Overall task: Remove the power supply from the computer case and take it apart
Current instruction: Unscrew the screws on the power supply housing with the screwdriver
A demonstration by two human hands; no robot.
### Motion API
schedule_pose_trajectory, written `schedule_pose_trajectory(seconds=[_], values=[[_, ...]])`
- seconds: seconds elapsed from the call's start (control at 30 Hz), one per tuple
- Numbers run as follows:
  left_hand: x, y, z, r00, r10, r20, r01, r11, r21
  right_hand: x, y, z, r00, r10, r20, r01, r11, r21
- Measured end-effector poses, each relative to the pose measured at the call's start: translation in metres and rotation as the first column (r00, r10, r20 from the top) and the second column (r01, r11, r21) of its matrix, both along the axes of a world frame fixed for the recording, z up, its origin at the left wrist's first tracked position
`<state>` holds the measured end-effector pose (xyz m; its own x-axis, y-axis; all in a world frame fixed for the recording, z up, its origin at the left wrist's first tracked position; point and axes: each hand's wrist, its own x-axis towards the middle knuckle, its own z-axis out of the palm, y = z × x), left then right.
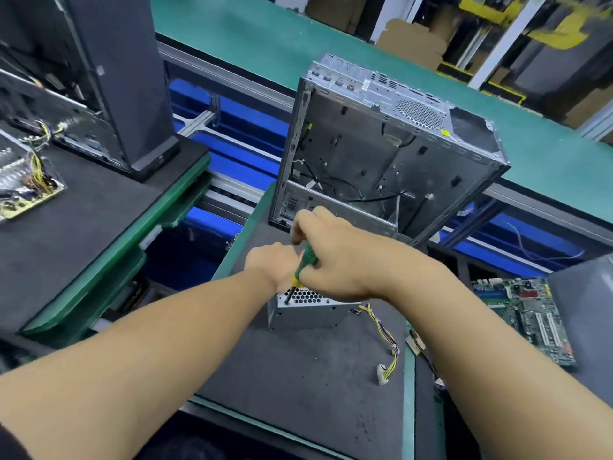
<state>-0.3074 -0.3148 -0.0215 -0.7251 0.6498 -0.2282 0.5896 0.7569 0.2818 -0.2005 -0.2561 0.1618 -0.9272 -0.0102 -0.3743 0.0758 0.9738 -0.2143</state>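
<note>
The grey metal power supply (306, 312) lies on the dark mat in front of me, its honeycomb vent facing up. Its yellow and black cable bundle (386, 343) trails right to a white plug. My right hand (335, 257) is shut on a green and yellow screwdriver (303, 265), whose tip stands on the supply's top near its left corner. My left hand (273, 262) rests on the far left side of the supply, fingers curled; what they grip is hidden. Behind stands the open, gutted computer case (391, 147).
A green motherboard (527, 315) lies at the right. On the left bench sit a black tower (109, 81) and a bare circuit board with wires (28, 180). A gap with blue bins separates the benches. A green conveyor (252, 38) runs behind.
</note>
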Motion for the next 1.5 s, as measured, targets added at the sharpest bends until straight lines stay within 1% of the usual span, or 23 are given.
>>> schedule_pose_trajectory(seconds=[0.07, 0.13, 0.17, 0.23, 0.3, 0.33, 0.37, 0.47, 0.5, 0.57, 0.67, 0.7, 0.8, 0.87, 0.93, 1.0, 1.07, 1.1, 1.17, 1.27, 1.33, 1.43, 1.5], values=[[0.0, 0.0, 0.002, 1.0, -0.01, -0.019, 0.009, 0.999, -0.04, -0.001, -0.001, -0.004, 0.998, -0.038, -0.041, 0.041, 0.997, 0.06], [0.0, -0.001, 0.003, 0.999, -0.022, -0.028, 0.02, 0.996, -0.087, -0.001, -0.003, -0.007, 0.996, 0.007, -0.091, 0.005, 0.991, 0.133], [0.0, -0.001, 0.003, 0.999, -0.035, -0.028, 0.032, 0.995, -0.099, -0.001, -0.002, -0.008, 0.994, 0.037, -0.107, -0.023, 0.992, 0.123], [-0.001, -0.002, 0.0, 0.997, -0.066, -0.046, 0.062, 0.994, -0.09, 0.0, 0.001, -0.005, 0.994, 0.077, -0.074, -0.073, 0.996, 0.051], [-0.003, -0.001, -0.006, 0.997, -0.059, -0.041, 0.057, 0.997, -0.05, 0.002, 0.004, -0.001, 0.992, 0.125, -0.025, -0.124, 0.992, 0.011], [-0.004, 0.0, -0.008, 0.998, -0.049, -0.04, 0.047, 0.998, -0.042, 0.002, 0.005, -0.001, 0.99, 0.137, -0.033, -0.136, 0.991, 0.011], [-0.004, 0.001, -0.009, 0.998, -0.043, -0.049, 0.041, 0.998, -0.049, 0.002, 0.005, -0.002, 0.988, 0.141, -0.054, -0.139, 0.989, 0.044], [-0.004, 0.001, -0.007, 0.997, -0.055, -0.06, 0.052, 0.997, -0.057, -0.001, 0.002, -0.007, 0.984, 0.127, -0.128, -0.096, 0.971, 0.218], [-0.004, 0.002, -0.006, 0.995, -0.066, -0.069, 0.062, 0.997, -0.055, -0.001, 0.001, -0.009, 0.979, 0.136, -0.15, -0.098, 0.966, 0.24], [-0.003, 0.001, -0.006, 0.995, -0.057, -0.081, 0.052, 0.997, -0.054, -0.004, 0.002, -0.01, 0.972, 0.159, -0.171, -0.122, 0.971, 0.205], [-0.002, 0.001, -0.003, 0.996, -0.034, -0.08, 0.029, 0.998, -0.059, -0.005, 0.009, -0.002, 0.991, 0.123, -0.053, -0.12, 0.991, 0.061], [-0.002, 0.001, -0.003, 0.997, -0.029, -0.071, 0.025, 0.998, -0.05, -0.005, 0.012, 0.001, 0.992, 0.122, -0.026, -0.121, 0.992, 0.048], [-0.002, 0.001, -0.001, 0.997, -0.033, -0.07, 0.03, 0.998, -0.048, -0.001, 0.015, 0.004, 0.994, 0.113, -0.014, -0.111, 0.987, 0.117], [-0.003, 0.001, -0.001, 0.995, -0.056, -0.079, 0.052, 0.997, -0.052, 0.0, 0.01, -0.001, 0.992, 0.111, -0.064, -0.097, 0.976, 0.197], [-0.003, 0.0, -0.003, 0.993, -0.079, -0.086, 0.074, 0.995, -0.066, -0.001, 0.006, -0.006, 0.976, 0.166, -0.14, -0.127, 0.959, 0.252], [-0.003, 0.0, -0.002, 0.991, -0.088, -0.096, 0.08, 0.993, -0.083, -0.001, 0.006, -0.007, 0.972, 0.177, -0.153, -0.147, 0.971, 0.19], [-0.003, 0.0, -0.005, 0.994, -0.066, -0.09, 0.06, 0.996, -0.063, 0.0, 0.009, -0.005, 0.979, 0.179, -0.1, -0.168, 0.98, 0.11], [-0.004, 0.001, -0.007, 0.997, -0.043, -0.068, 0.04, 0.998, -0.041, 0.0, 0.01, -0.004, 0.979, 0.181, -0.091, -0.172, 0.98, 0.1], [-0.005, 0.002, -0.009, 0.999, -0.025, -0.037, 0.024, 0.999, -0.044, 0.001, 0.007, -0.005, 0.982, 0.155, -0.111, -0.139, 0.981, 0.139], [-0.006, 0.002, -0.01, 0.997, -0.04, -0.062, 0.035, 0.997, -0.071, -0.001, 0.004, -0.009, 0.97, 0.15, -0.189, -0.097, 0.96, 0.263], [-0.006, 0.002, -0.012, 0.995, -0.056, -0.077, 0.049, 0.995, -0.084, -0.002, 0.003, -0.01, 0.959, 0.183, -0.215, -0.132, 0.964, 0.233], [-0.006, 0.001, -0.013, 0.996, -0.026, -0.083, 0.02, 0.997, -0.075, -0.001, 0.003, -0.003, 0.972, 0.191, -0.136, -0.173, 0.976, 0.134], [-0.006, 0.003, -0.013, 0.999, 0.019, -0.046, -0.022, 0.998, -0.055, 0.001, 0.002, -0.001, 0.975, 0.185, -0.125, -0.169, 0.977, 0.132]])
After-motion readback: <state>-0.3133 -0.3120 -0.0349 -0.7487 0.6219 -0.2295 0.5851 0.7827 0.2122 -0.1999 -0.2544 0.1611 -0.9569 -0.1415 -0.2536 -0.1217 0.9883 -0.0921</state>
